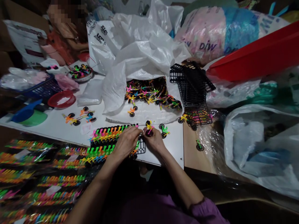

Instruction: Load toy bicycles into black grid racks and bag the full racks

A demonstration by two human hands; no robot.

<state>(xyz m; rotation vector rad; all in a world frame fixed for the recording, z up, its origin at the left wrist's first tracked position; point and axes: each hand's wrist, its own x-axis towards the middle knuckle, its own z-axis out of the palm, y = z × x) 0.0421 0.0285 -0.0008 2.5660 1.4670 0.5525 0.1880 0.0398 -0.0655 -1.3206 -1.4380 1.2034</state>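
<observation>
Rows of small colourful toy bicycles (pixel 105 133) stand in a black rack (pixel 141 146) at the table's front edge. My left hand (pixel 127 141) lies over the right part of the rows, fingers bent together near its bare right end; what they pinch, if anything, is too small to make out. Just right of it, my right hand (pixel 154 138) is closed on a pink toy bicycle (pixel 149 132) with black wheels. A yellow toy bicycle (pixel 149 124) touches the top of that hand. Beside it lies a green toy bicycle (pixel 164 130).
A white sack (pixel 144 115) spills toy bicycles behind my hands. Black racks (pixel 191 84) are stacked at the right, near a red tub (pixel 254 49). Packed bicycles (pixel 42 180) fill the lower left. A person (pixel 67 28) is at the back left.
</observation>
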